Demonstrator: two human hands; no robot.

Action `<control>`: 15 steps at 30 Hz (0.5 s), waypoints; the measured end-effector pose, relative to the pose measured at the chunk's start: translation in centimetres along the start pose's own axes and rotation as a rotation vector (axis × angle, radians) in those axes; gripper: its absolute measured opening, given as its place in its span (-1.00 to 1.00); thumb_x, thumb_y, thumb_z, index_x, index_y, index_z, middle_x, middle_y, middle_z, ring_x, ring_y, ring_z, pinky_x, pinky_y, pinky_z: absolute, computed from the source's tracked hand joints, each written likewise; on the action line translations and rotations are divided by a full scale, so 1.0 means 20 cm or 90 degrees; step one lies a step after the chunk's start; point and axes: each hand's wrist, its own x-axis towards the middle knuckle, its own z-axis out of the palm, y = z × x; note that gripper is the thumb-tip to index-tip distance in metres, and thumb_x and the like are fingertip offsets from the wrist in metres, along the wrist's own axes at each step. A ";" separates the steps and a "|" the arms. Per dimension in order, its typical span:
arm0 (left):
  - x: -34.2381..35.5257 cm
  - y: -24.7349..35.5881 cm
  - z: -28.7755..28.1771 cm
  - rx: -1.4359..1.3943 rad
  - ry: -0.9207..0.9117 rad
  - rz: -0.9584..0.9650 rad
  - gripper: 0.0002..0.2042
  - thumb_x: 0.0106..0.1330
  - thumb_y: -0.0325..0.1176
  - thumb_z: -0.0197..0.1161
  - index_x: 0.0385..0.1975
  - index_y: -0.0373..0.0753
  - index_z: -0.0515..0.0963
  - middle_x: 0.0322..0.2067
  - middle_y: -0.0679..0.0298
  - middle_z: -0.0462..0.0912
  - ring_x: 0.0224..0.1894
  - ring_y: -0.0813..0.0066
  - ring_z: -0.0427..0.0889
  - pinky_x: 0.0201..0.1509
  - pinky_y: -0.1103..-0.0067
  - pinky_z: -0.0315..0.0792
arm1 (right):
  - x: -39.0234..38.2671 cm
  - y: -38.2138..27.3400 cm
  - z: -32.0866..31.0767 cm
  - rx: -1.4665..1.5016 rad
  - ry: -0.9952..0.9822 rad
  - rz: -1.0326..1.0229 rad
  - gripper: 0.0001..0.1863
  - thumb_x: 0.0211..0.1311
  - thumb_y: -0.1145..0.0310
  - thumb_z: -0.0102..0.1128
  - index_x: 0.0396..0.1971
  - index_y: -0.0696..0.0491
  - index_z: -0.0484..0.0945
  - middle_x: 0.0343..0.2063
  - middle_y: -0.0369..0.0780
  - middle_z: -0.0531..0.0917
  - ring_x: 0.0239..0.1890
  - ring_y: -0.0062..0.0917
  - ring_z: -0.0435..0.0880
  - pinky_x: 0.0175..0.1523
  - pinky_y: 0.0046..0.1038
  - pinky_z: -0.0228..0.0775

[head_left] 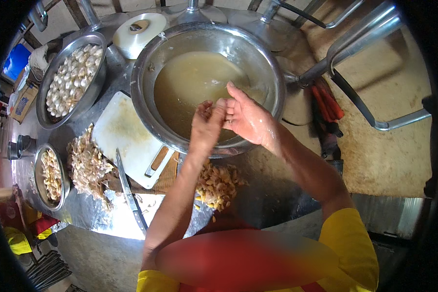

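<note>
My left hand (208, 121) and my right hand (250, 116), both wet, meet above a large steel basin (146, 124) of cloudy water (192, 73). The left fingers are curled, and the left thumb lies against the right fingertips. Whatever may be between those left fingers is hidden. My right palm faces left, thumb raised, fingers loosely bent and nothing visible on the palm. Left of the basin lies a white cutting board (121, 121) with a slotted handle. A knife (126, 187) rests along its near side. Between my forearms sits a heap of unpeeled garlic cloves (219, 185).
Garlic skins (87, 163) are piled left of the board. A steel bowl (98, 80) holds many garlic bulbs; a smaller bowl (65, 187) holds cloves. A round white lid (141, 36) lies behind. Metal bars (350, 48) and red-handled tools (327, 103) stand at the right.
</note>
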 end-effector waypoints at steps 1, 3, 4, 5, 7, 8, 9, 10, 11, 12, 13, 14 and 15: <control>-0.02 -0.02 0.04 0.160 0.051 0.137 -0.51 0.43 0.01 0.24 0.01 -0.38 0.54 -0.20 0.19 0.61 -0.30 0.47 0.54 -0.16 0.53 0.46 | 0.00 0.01 0.03 0.015 -0.025 -0.050 -0.22 0.41 -0.20 0.06 0.18 0.31 0.35 0.06 -0.02 0.53 0.08 -0.27 0.56 0.25 -0.17 0.40; 0.00 -0.01 0.05 0.327 0.109 0.315 -0.52 0.44 -0.01 0.25 -0.03 -0.42 0.54 -0.28 0.18 0.62 -0.33 0.45 0.53 -0.18 0.50 0.49 | -0.02 0.01 0.07 -0.003 -0.077 -0.134 -0.02 0.40 -0.30 -0.04 0.37 0.37 0.10 0.28 0.11 0.35 0.25 -0.10 0.47 0.39 -0.05 0.23; 0.04 0.00 0.02 0.252 0.103 0.271 -0.56 0.45 -0.05 0.23 -0.06 -0.41 0.55 -0.32 0.20 0.62 -0.35 0.45 0.53 -0.19 0.51 0.49 | -0.04 0.00 0.11 0.021 -0.054 -0.085 -0.03 0.42 -0.29 -0.08 0.40 0.34 0.05 0.32 0.11 0.32 0.28 -0.09 0.44 0.38 -0.02 0.21; 0.10 -0.01 -0.02 0.178 0.097 0.227 -0.59 0.46 -0.08 0.22 -0.10 -0.41 0.56 -0.37 0.21 0.62 -0.38 0.44 0.53 -0.20 0.52 0.49 | -0.07 -0.02 0.12 0.046 -0.032 -0.038 -0.03 0.44 -0.28 -0.11 0.43 0.32 0.01 0.35 0.11 0.28 0.32 -0.08 0.41 0.38 0.01 0.20; 0.23 -0.04 -0.13 0.082 0.067 0.247 -0.73 0.50 -0.24 0.15 -0.23 -0.38 0.57 -0.53 0.29 0.58 -0.54 0.45 0.51 -0.40 0.55 0.45 | -0.09 -0.05 0.08 -0.066 -0.075 0.006 -0.04 0.48 -0.27 -0.20 0.50 0.21 -0.19 0.47 0.13 0.09 0.45 -0.02 0.23 0.38 0.14 0.13; 0.20 0.16 -0.20 0.057 0.025 -0.086 -0.80 0.50 -0.32 0.13 -0.24 -0.35 0.57 -0.51 0.30 0.58 -0.61 0.55 0.48 -0.60 0.61 0.31 | -0.05 -0.09 -0.01 -0.241 -0.105 -0.007 0.01 0.43 -0.29 -0.10 0.51 0.17 -0.22 0.48 0.13 0.02 0.48 -0.01 0.15 0.42 0.07 0.12; 0.24 0.15 -0.27 -0.098 0.031 -0.093 -0.80 0.51 -0.28 0.13 -0.24 -0.30 0.57 -0.54 0.33 0.52 -0.67 0.62 0.42 -0.71 0.66 0.16 | 0.02 -0.11 -0.14 -0.479 -0.079 -0.025 0.08 0.36 -0.32 0.00 0.52 0.16 -0.24 0.49 0.15 -0.03 0.49 0.02 0.10 0.44 0.02 0.10; 0.27 0.19 -0.34 -0.154 -0.012 -0.070 -0.77 0.52 -0.23 0.13 -0.25 -0.27 0.55 -0.54 0.37 0.48 -0.66 0.62 0.40 -0.69 0.69 0.14 | 0.13 -0.08 -0.33 -0.710 -0.041 -0.046 0.16 0.29 -0.35 0.10 0.52 0.15 -0.26 0.49 0.17 -0.08 0.50 0.05 0.05 0.47 -0.04 0.08; 0.28 0.24 -0.40 -0.177 -0.018 -0.066 -0.77 0.53 -0.20 0.12 -0.24 -0.25 0.54 -0.53 0.38 0.47 -0.64 0.62 0.40 -0.68 0.70 0.13 | 0.20 -0.03 -0.46 -0.896 0.047 -0.039 0.19 0.24 -0.35 0.15 0.52 0.15 -0.26 0.48 0.19 -0.07 0.50 0.06 0.05 0.48 -0.06 0.08; 0.28 0.28 -0.44 -0.200 -0.024 -0.062 -0.77 0.53 -0.18 0.11 -0.23 -0.23 0.52 -0.51 0.39 0.46 -0.62 0.63 0.40 -0.67 0.70 0.12 | 0.27 0.04 -0.58 -1.080 0.140 -0.029 0.23 0.19 -0.36 0.21 0.52 0.14 -0.25 0.47 0.20 -0.05 0.50 0.07 0.05 0.49 -0.08 0.08; 0.29 0.29 -0.47 -0.249 -0.038 -0.069 -0.76 0.53 -0.18 0.11 -0.22 -0.23 0.52 -0.51 0.39 0.46 -0.60 0.62 0.41 -0.66 0.70 0.13 | 0.34 0.09 -0.66 -1.262 0.237 -0.019 0.26 0.14 -0.37 0.26 0.52 0.13 -0.24 0.46 0.22 -0.04 0.49 0.09 0.05 0.50 -0.11 0.07; 0.30 0.30 -0.50 -0.297 -0.052 -0.075 -0.76 0.54 -0.17 0.11 -0.21 -0.23 0.51 -0.51 0.38 0.47 -0.59 0.61 0.43 -0.65 0.69 0.14 | 0.45 0.13 -0.70 -1.209 0.238 -0.040 0.28 0.11 -0.35 0.29 0.52 0.13 -0.25 0.45 0.24 -0.03 0.49 0.10 0.04 0.51 -0.09 0.05; 0.30 0.31 -0.51 -0.345 -0.065 -0.082 -0.76 0.54 -0.17 0.11 -0.20 -0.23 0.51 -0.50 0.37 0.48 -0.58 0.60 0.44 -0.63 0.69 0.15 | 0.58 0.17 -0.71 -1.155 0.239 -0.058 0.30 0.08 -0.34 0.32 0.52 0.13 -0.25 0.44 0.25 -0.02 0.48 0.11 0.02 0.52 -0.08 0.02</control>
